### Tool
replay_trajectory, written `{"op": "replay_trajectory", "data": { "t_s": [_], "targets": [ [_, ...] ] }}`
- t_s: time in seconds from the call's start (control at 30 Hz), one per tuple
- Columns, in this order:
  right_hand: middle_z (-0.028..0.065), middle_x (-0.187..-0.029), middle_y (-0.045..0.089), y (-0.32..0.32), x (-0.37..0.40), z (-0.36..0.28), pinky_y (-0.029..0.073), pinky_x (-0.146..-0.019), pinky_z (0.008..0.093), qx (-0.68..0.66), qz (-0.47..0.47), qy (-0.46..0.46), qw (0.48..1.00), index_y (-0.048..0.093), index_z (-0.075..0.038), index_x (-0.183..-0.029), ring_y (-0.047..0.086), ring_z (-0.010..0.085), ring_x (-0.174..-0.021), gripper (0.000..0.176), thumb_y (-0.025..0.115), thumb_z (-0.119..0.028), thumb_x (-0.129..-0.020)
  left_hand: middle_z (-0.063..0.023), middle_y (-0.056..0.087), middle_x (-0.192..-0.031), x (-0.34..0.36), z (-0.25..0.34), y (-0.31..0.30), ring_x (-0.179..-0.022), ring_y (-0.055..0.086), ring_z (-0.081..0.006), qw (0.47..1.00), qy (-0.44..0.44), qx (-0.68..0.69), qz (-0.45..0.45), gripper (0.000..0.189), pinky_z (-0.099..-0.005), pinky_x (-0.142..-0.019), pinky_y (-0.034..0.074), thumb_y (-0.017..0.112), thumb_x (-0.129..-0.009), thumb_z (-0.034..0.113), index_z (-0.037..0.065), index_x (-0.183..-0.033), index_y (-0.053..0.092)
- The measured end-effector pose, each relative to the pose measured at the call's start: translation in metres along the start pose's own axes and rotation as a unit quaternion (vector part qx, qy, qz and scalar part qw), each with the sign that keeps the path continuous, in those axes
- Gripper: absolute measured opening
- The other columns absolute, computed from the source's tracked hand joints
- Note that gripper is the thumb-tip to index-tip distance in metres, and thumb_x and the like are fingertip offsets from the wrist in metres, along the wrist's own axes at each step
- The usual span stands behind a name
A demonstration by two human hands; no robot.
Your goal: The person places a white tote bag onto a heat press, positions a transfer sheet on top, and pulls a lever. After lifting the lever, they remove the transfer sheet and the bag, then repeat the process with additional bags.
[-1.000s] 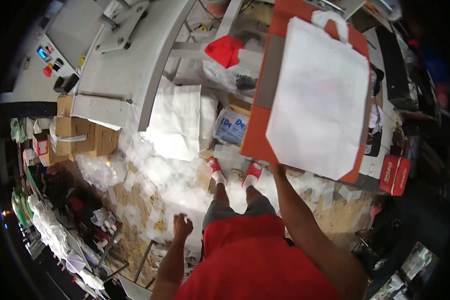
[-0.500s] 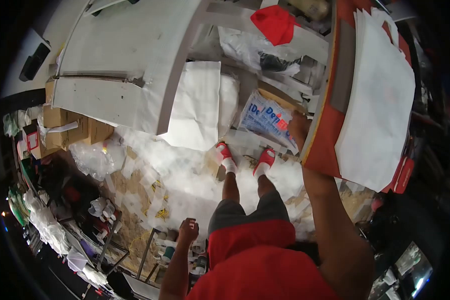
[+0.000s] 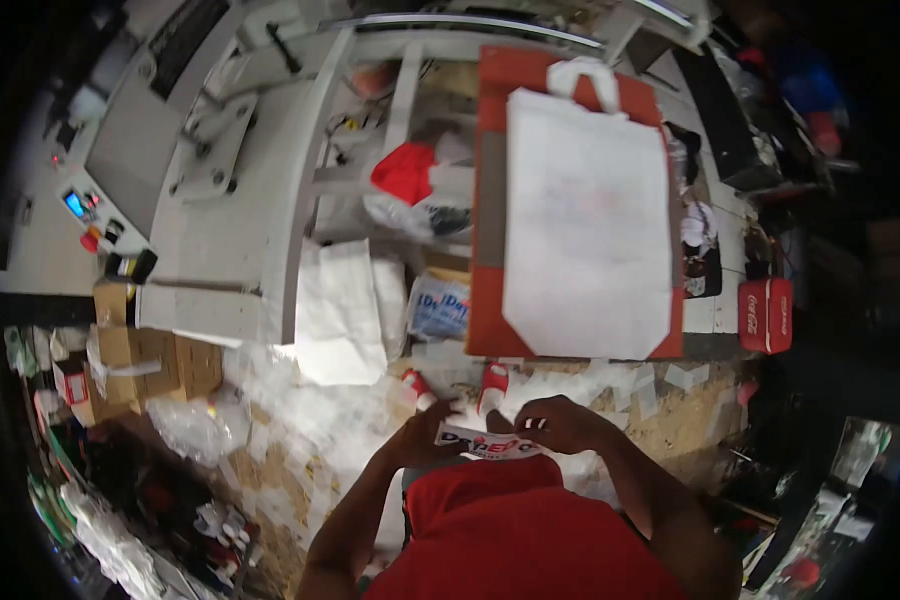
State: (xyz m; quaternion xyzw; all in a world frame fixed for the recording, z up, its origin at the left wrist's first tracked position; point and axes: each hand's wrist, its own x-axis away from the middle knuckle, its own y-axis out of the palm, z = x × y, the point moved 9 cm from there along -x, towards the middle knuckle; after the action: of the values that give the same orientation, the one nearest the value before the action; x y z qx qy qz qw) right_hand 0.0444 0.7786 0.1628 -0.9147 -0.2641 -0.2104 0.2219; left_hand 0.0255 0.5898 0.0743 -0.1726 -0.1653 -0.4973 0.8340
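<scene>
Between my two hands, in front of my red shirt, is a small printed sheet [image 3: 485, 443] with blue and red lettering. My left hand [image 3: 425, 432] is closed on its left end, and my right hand [image 3: 562, 424] pinches the right end. Beyond them, a white tote bag [image 3: 590, 230] with looped handles lies flat on a red-orange board [image 3: 492, 250]. A pile of similar printed sheets [image 3: 438, 308] sits low beside the board, in a cardboard box. The fingertips are partly blurred.
White bags [image 3: 340, 310] hang or stand left of the printed pile. A red cloth [image 3: 403, 172] rests on the frame. A machine control panel [image 3: 88, 215] is at far left, above cardboard boxes [image 3: 135, 360]. A red Coca-Cola box [image 3: 765, 315] stands at right. Scraps litter the floor [image 3: 300, 450].
My right hand has come back from the pile of printed sheets with one sheet. My left hand has risen to meet it and holds the other end. The view has shifted right.
</scene>
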Motion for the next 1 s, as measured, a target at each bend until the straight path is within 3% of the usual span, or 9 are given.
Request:
{"op": "replay_trajectory", "data": {
  "t_s": [0.03,0.13,0.2,0.33,0.43,0.63,0.7,0.77,1.0],
  "targets": [
    [0.0121,-0.098,0.068,-0.017,0.021,0.000,0.053,-0.077,0.0369,-0.066,-0.011,0.030,0.997,0.066,-0.007,-0.102,0.066,0.0236,-0.090,0.019,0.067,-0.016,-0.086,-0.0120,0.059,-0.124,-0.004,0.026,0.005,-0.119,0.056,-0.0260,0.997,-0.030,0.070,-0.027,0.037,-0.0386,-0.097,0.047,0.077,-0.079,0.015,0.005,-0.112,0.063],
    [0.0080,-0.094,0.069,-0.099,0.068,-0.002,0.054,-0.074,0.0332,0.020,0.105,0.047,0.993,0.063,-0.007,-0.106,0.067,0.0198,-0.083,0.022,0.068,-0.012,-0.086,-0.0102,0.067,-0.105,-0.036,0.109,-0.003,-0.098,0.066,-0.0189,0.995,-0.054,-0.069,-0.043,0.022,-0.0337,-0.081,0.053,0.072,-0.086,0.016,0.002,-0.102,0.064],
    [0.0079,-0.090,0.067,-0.163,0.095,0.001,0.053,-0.071,0.0300,-0.021,0.193,0.074,0.978,0.058,-0.005,-0.114,0.065,0.0141,-0.078,0.030,0.068,-0.007,-0.086,-0.0069,0.069,-0.080,-0.066,0.146,-0.031,-0.074,0.064,-0.0107,0.994,0.017,-0.018,0.102,0.018,-0.0278,-0.065,0.052,0.068,-0.089,0.016,0.001,-0.098,0.064],
    [0.0060,-0.094,0.066,-0.280,0.162,0.006,0.050,-0.075,0.0298,0.028,0.596,-0.125,0.793,0.058,-0.003,-0.114,0.062,0.0130,-0.083,0.030,0.067,-0.009,-0.086,-0.0120,0.067,-0.080,-0.137,0.220,-0.081,-0.069,0.065,-0.0128,0.956,0.116,0.086,0.254,0.034,-0.0270,-0.059,0.051,0.067,-0.084,0.004,-0.006,-0.114,0.055],
    [0.0079,-0.096,0.065,-0.309,0.173,0.049,0.050,-0.075,0.0311,-0.037,0.692,-0.137,0.708,0.057,0.001,-0.112,0.061,0.0154,-0.086,0.028,0.064,-0.015,-0.090,-0.0144,0.068,-0.079,-0.195,0.221,-0.111,-0.070,0.067,-0.0147,0.944,0.113,0.074,0.302,0.041,-0.0266,-0.060,0.052,0.068,-0.081,0.007,-0.008,-0.117,0.054],
    [0.0168,-0.112,0.056,-0.289,0.122,0.044,0.042,-0.091,0.0433,0.156,0.689,-0.159,0.690,0.054,0.000,-0.115,0.053,0.0329,-0.105,0.035,0.065,-0.009,-0.082,-0.0157,0.069,-0.081,-0.237,0.215,-0.133,-0.073,0.069,-0.0233,0.927,0.051,-0.022,0.370,0.043,-0.0343,-0.065,0.054,0.068,-0.081,0.014,-0.005,-0.117,0.055],
    [0.0157,-0.115,0.055,-0.278,0.096,0.036,0.041,-0.093,0.0456,0.240,0.621,-0.114,0.737,0.057,-0.002,-0.114,0.050,0.0357,-0.108,0.037,0.066,-0.011,-0.079,-0.0160,0.069,-0.083,-0.234,0.215,-0.135,-0.075,0.069,-0.0268,0.916,0.036,-0.070,0.393,0.042,-0.0386,-0.068,0.054,0.068,-0.081,0.016,-0.004,-0.116,0.056],
    [0.0140,-0.117,0.054,-0.273,0.078,0.053,0.041,-0.094,0.0456,0.262,0.599,-0.098,0.751,0.058,-0.002,-0.113,0.049,0.0345,-0.110,0.036,0.066,-0.014,-0.079,-0.0179,0.066,-0.098,-0.203,0.243,-0.130,-0.086,0.065,-0.0337,0.825,0.120,-0.267,0.483,0.039,-0.0443,-0.079,0.052,0.068,-0.080,0.016,0.000,-0.114,0.059],
    [0.0087,-0.127,0.052,-0.267,0.057,0.078,0.041,-0.094,0.0467,0.289,0.561,-0.041,0.775,0.063,-0.006,-0.113,0.045,0.0304,-0.118,0.036,0.065,-0.021,-0.081,-0.0152,0.056,-0.122,-0.174,0.239,-0.072,-0.106,0.053,-0.0351,0.763,0.197,-0.406,0.462,0.038,-0.0460,-0.091,0.044,0.064,-0.076,0.015,0.006,-0.113,0.061]
  ]
}}
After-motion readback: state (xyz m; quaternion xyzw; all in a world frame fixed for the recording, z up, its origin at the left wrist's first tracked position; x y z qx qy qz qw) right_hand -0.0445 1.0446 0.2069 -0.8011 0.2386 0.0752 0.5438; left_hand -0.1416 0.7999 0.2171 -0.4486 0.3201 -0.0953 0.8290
